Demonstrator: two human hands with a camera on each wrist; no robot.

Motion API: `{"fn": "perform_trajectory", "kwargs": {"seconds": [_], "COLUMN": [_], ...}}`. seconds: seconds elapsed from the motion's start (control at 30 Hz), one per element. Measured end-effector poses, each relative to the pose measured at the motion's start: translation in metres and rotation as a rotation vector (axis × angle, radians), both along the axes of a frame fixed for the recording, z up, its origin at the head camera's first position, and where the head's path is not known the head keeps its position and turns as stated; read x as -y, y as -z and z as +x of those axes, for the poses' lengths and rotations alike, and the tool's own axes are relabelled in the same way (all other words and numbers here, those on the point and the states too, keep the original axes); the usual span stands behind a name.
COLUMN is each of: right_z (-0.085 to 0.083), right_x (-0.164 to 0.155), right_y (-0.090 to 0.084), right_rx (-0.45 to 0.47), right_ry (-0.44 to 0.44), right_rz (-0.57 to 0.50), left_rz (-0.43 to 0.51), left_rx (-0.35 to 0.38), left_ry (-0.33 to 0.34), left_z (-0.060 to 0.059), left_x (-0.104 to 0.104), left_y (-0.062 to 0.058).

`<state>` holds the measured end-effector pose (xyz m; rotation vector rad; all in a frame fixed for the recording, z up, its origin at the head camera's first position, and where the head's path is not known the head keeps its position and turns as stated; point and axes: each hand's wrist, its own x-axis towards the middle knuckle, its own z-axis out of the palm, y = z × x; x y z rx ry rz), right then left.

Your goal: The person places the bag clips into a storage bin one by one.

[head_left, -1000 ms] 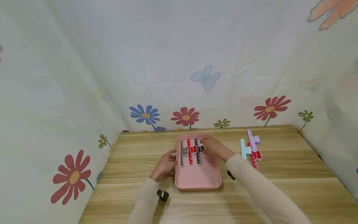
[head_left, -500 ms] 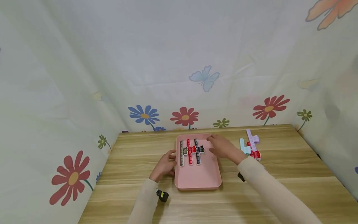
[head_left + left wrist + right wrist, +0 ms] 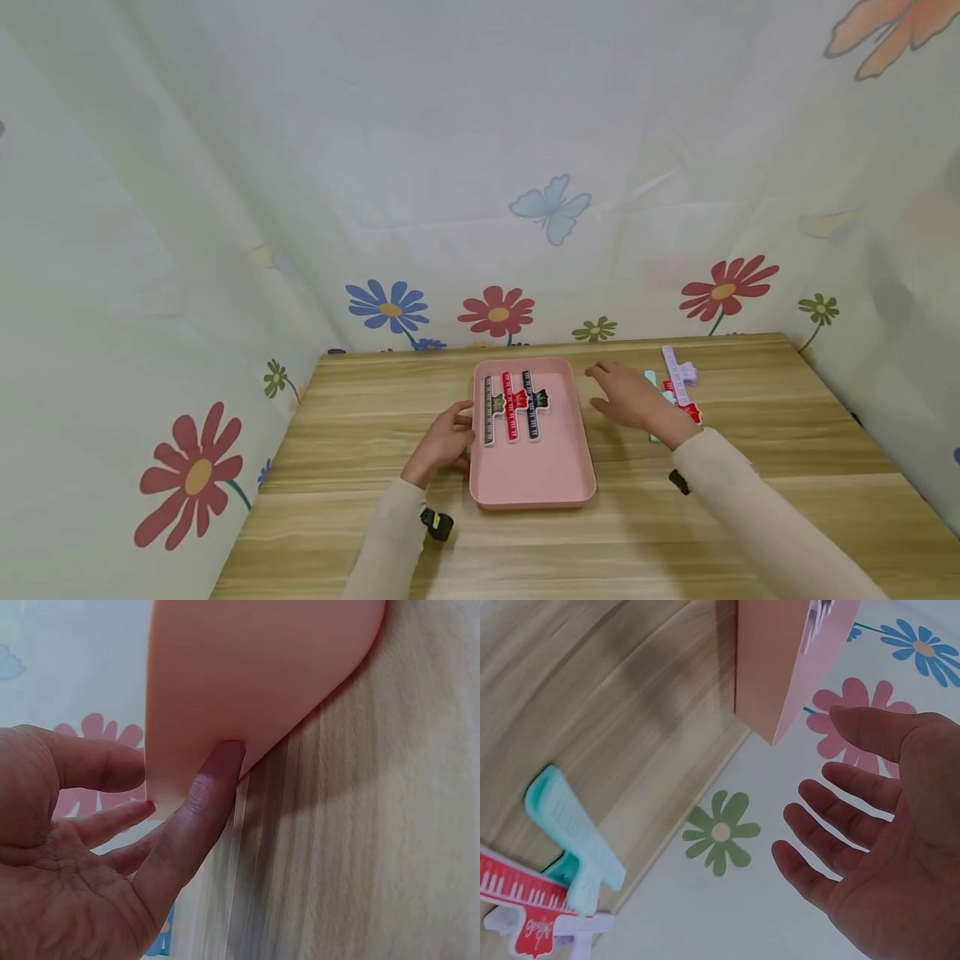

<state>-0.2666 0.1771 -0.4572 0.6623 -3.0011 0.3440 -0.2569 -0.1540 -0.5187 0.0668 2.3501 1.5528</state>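
A pink tray [image 3: 532,475] lies mid-table with three long clips side by side in its far half: a grey one [image 3: 488,408], a red one [image 3: 510,406] and a black one [image 3: 531,404]. My left hand [image 3: 448,435] rests against the tray's left wall; its thumb [image 3: 199,802] touches the tray [image 3: 255,675], fingers straight. My right hand [image 3: 628,398] hovers open and empty over the table, right of the tray. Just beyond it lie a teal clip [image 3: 574,840], a red clip [image 3: 686,411] and a purple clip [image 3: 678,371].
The wooden table [image 3: 337,417] is closed in by a flowered cloth backdrop [image 3: 495,312] at the back and both sides. The tray's near half holds nothing. In the right wrist view the tray's corner [image 3: 787,652] stands near my open fingers.
My right hand has let go of the black clip in the tray and moved right, out over the table toward the loose clips. The left hand has stayed at the tray's edge.
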Motion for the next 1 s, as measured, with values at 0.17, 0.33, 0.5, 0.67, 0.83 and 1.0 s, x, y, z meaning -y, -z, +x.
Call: {"fn": "perform_trajectory", "kwargs": {"seconds": [0.17,0.33,0.5,0.67,0.83,1.0], "right_z": [0.001,0.003,0.007,0.011,0.013,0.013], "right_x": [-0.015,-0.035,-0.054,-0.068,-0.077,-0.085], "right_y": [0.001,0.002,0.004,0.007,0.011,0.019], "right_rx": [0.010,-0.008,-0.022,-0.020,-0.006,0.008], "right_ry": [0.011,0.035,0.054,0.071,0.074,0.093], "right_rz": [-0.004,-0.013,-0.006,0.011,0.021,0.053], "left_rz": [0.002,0.004,0.011,0.019,0.022,0.023], "left_rx": [0.006,0.008,0.012,0.014,0.014,0.006], "left_ry": [-0.008,-0.011,-0.002,0.003,0.000,0.006], "left_z": [0.000,-0.002,-0.001,-0.001,-0.001,-0.001], "left_x": [0.001,0.002,0.001,0.001,0.000,0.001], "left_y": [-0.001,0.000,-0.001,-0.001,0.000,0.001]}}
